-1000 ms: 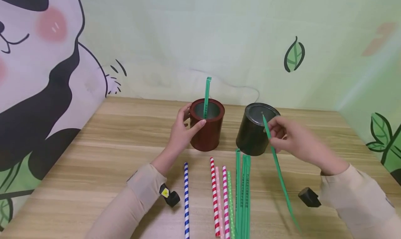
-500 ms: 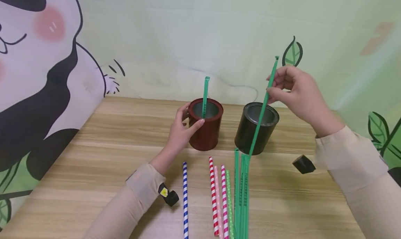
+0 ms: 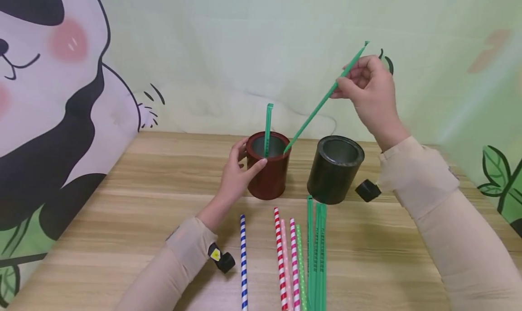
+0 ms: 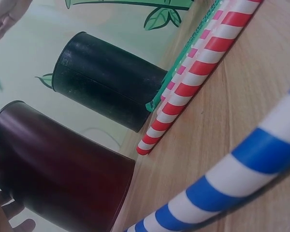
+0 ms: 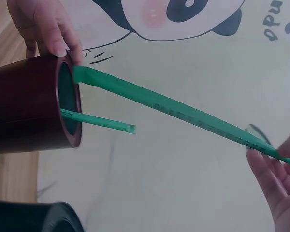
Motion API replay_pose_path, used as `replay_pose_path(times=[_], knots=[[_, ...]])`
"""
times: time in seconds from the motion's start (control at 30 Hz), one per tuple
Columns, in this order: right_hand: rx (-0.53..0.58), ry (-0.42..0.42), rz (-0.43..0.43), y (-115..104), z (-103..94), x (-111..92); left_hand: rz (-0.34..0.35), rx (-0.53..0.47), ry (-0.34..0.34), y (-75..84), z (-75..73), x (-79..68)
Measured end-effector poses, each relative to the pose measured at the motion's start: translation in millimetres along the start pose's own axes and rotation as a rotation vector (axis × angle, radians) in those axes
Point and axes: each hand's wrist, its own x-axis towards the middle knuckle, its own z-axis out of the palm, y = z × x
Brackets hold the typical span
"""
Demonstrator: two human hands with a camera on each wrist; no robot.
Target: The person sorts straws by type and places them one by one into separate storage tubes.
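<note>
straw in green wrapping (image 3: 321, 102), pinched aslant in the right hand (image 3: 371, 93), has its lower end at the mouth of the reddish-brown can (image 3: 267, 179), which the left hand (image 3: 235, 175) grips near the black can (image 3: 333, 177).

Dark red can (image 3: 267, 179), open-mouthed and upright on the wood surface, gripped on its 9 o'clock side by the left hand (image 3: 233, 177); wrapped green straw (image 3: 268, 125) stands inside, top toward 12. Second green straw (image 3: 311, 118), slim and straight, pinched by the right hand (image 3: 371, 93), slants up toward 1–2 o'clock, lower tip at the can's mouth near 4; rim contact unclear.
</note>
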Motion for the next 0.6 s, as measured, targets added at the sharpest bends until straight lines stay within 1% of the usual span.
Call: replay_pose_path(times=[0.07,0.23,0.43,0.6], knots=[[0.009,0.034,-0.007,7.8,6.2,3.1,-0.005,0.004,0.004,0.3,0.6,0.4],[-0.081,0.07,-0.013,26.4,23.0,5.0,-0.009,0.008,0.003,-1.1,0.7,1.0],[-0.203,0.035,0.005,44.5,38.4,2.2,-0.007,0.007,0.003,-1.5,1.8,2.4],[-0.256,-0.005,0.05,58.8,48.6,-0.2,-0.004,0.007,0.0,-1.2,2.9,2.8]])
